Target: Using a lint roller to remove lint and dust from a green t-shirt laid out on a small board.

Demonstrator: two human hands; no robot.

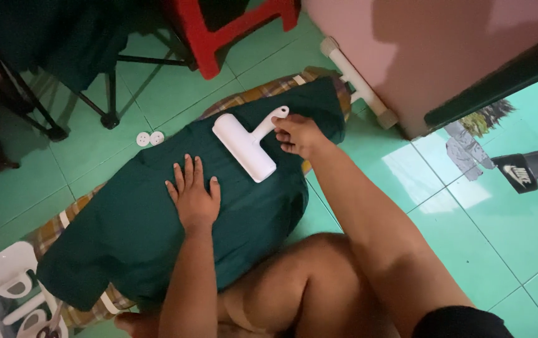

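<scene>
Here right hand (300, 135) grips smooth white roller (244, 147); left hand (192, 195) flat on green cloth (125, 231).

The floor (507, 231) is of green tiles. On it lies a checked mat (263, 92), under a dark green shirt (131, 231). Two small white round caps (149, 138) lie far left, a black sandal (525, 169) right, a white basket (0, 281) near left.

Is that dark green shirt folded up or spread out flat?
Spread out. The green shirt lies open on a plaid mat, one sleeve out; the left hand presses it flat and the right hand holds a white lint roller.
</scene>
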